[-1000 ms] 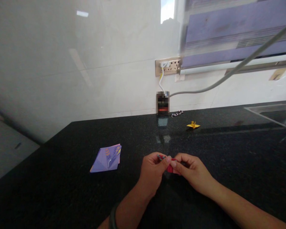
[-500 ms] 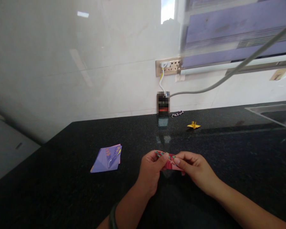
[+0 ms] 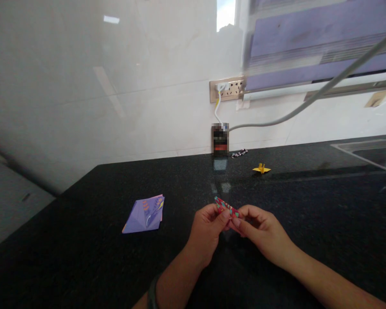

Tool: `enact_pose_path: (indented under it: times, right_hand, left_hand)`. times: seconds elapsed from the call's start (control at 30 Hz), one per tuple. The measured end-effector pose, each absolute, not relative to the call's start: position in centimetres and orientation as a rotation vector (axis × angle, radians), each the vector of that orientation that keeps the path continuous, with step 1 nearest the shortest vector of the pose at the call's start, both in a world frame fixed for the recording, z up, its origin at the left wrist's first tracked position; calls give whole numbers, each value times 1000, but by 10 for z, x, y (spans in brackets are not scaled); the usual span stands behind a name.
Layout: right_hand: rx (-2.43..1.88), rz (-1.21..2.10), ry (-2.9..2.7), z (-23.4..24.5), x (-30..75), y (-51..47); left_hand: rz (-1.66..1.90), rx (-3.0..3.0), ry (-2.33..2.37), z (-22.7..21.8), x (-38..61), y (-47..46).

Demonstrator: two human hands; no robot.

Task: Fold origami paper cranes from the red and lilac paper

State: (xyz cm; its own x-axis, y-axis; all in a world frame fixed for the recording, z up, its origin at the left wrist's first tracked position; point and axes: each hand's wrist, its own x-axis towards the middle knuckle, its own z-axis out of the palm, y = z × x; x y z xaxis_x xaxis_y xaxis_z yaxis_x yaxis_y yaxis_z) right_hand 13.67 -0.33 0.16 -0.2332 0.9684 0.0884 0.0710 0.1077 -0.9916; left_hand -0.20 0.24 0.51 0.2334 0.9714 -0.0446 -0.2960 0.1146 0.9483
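Note:
A small piece of folded origami paper (image 3: 224, 207), red with green and pale marks and a pink side, is held between both hands above the dark counter. My left hand (image 3: 206, 229) pinches its left part between thumb and fingers. From the right, my right hand (image 3: 265, 229) grips the other side, with its thumb close to the left thumb. The fingers hide much of the paper, so its full folded shape cannot be made out.
A stack of purple patterned paper (image 3: 144, 214) lies to the left on the black counter (image 3: 83, 257). Further back are a yellow origami crane (image 3: 261, 169), a beaded string (image 3: 239, 153) and a plugged-in device (image 3: 220, 139) against the wall. A grey cable (image 3: 296, 113) runs right. A sink edge (image 3: 363, 159) shows at right.
The paper has turned in my hands, its patterned edge now slanting up to the left. Both thumbs have come closer together. Everything else on the counter stays where it was.

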Motion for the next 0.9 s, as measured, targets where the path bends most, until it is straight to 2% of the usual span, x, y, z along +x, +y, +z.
enact_pose_path:
  times: [0.2, 0.4, 0.67, 0.73, 0.9]
  right_hand:
    - [-1129, 997, -1653, 6, 149, 4]
    - [-1072, 977, -1822, 15, 156, 5]
    - [-1073, 997, -1773, 7, 153, 2]
    - [-1072, 867, -1751, 5, 154, 2]
    - [-890, 263, -2011, 9, 158, 3]
  left_hand:
    - [1363, 1192, 1028, 5, -12, 9]
    - [1033, 1435, 1054, 4, -14, 5]
    - [1058, 1154, 975, 5, -7, 2]
    - [1063, 1102, 961, 5, -7, 2]
    - [1091, 1102, 942, 7, -7, 2]
